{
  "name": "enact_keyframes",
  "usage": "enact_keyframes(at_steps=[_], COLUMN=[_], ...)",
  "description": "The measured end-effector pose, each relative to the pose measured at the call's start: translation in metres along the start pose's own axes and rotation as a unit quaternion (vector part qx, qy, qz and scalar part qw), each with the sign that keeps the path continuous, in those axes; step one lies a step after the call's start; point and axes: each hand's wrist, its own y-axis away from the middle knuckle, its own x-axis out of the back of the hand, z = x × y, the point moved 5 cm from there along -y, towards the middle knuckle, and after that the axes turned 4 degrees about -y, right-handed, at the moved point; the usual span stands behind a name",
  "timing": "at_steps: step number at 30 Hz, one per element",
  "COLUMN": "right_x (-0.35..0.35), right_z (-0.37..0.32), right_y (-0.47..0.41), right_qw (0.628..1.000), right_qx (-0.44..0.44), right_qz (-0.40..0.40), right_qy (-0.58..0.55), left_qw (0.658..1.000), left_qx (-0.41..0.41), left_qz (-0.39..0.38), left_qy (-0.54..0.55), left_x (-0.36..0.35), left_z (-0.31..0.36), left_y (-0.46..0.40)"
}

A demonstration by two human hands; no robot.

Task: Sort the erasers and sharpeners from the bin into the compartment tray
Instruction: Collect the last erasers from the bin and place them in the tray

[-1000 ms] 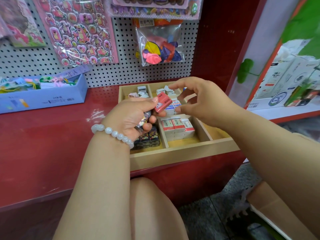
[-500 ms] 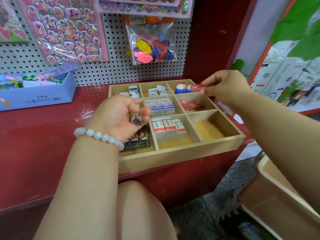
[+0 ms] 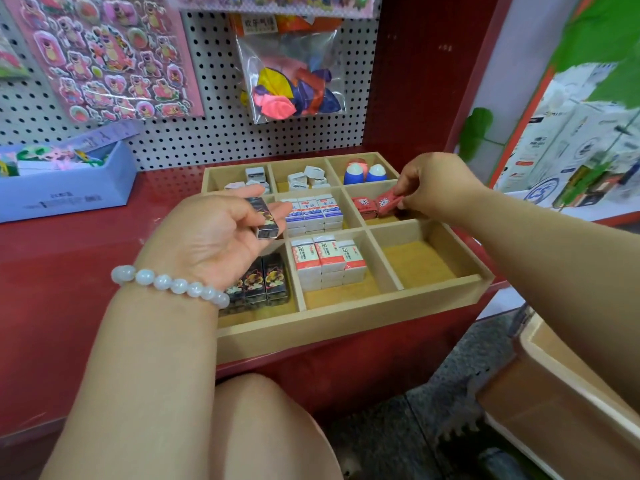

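Here, a red counter (image 3: 69,258) carried a wooden compartment tray (image 3: 346,322), three cells wide and three deep, below a white pegboard (image 3: 214,133). Behind the tray hung a sheet of pink bear stickers (image 3: 107,57) and a clear bag of balloons (image 3: 294,88); well to the tray's left sat a blue cardboard box (image 3: 69,192) of mixed stationery. Past the tray's near right corner, below counter level, the edge of a pale bin (image 3: 568,382) showed, its contents out of sight.

Inside the tray, the front middle cell held stacked white erasers with red labels (image 3: 327,261), and the centre cell held stacked white erasers with blue labels (image 3: 313,213). The front left cell held black patterned erasers (image 3: 258,282) lying side by side. The front right cell (image 3: 419,261) showed only its yellow floor. Along the back row, the left and middle cells each held small white sharpeners (image 3: 308,176), and the right cell held two blue egg-shaped pieces (image 3: 365,173).

In the middle right cell lay a red eraser (image 3: 362,204), and touching it was a second red eraser (image 3: 388,202) pinched at its end by the right hand (image 3: 433,183), fingertips closed tight on it just above the cell floor.

The left hand (image 3: 211,237), a white bead bracelet (image 3: 169,284) at its wrist, hovered palm-up over the tray's left column, thumb and curled fingers holding one black eraser (image 3: 265,220).
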Motion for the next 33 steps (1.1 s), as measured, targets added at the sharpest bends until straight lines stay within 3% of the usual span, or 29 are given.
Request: enact_keyframes(at_steps=[5,13,17,23,27,33], right_x=[-0.009,-0.017,-0.014,0.001,0.001,-0.011], right_z=[-0.001,-0.001,-0.003,-0.034,-0.082,-0.125], right_y=[-0.012,-0.019,-0.015,0.012,0.039,0.055], right_qw=[0.994,0.993,0.996,0.985,0.959,0.945], right_qx=[0.051,-0.007,-0.002,0.05,0.122,0.189], right_qz=[-0.017,-0.099,-0.076,0.081,0.034,-0.013], right_qy=[0.092,0.059,0.048,-0.143,-0.255,-0.266], left_qw=[1.0,0.999,0.999,0.996,0.995,0.992], left_qx=[-0.006,-0.021,-0.018,-0.016,-0.033,-0.054], left_qz=[-0.006,-0.033,-0.04,-0.04,-0.022,-0.017], left_qy=[-0.006,0.018,-0.033,-0.073,-0.097,-0.113], left_x=[0.001,0.0,-0.002,0.0,0.003,0.008], left_z=[0.0,0.0,0.0,0.003,0.005,0.012], left_y=[-0.004,-0.007,-0.003,0.001,0.005,0.012])
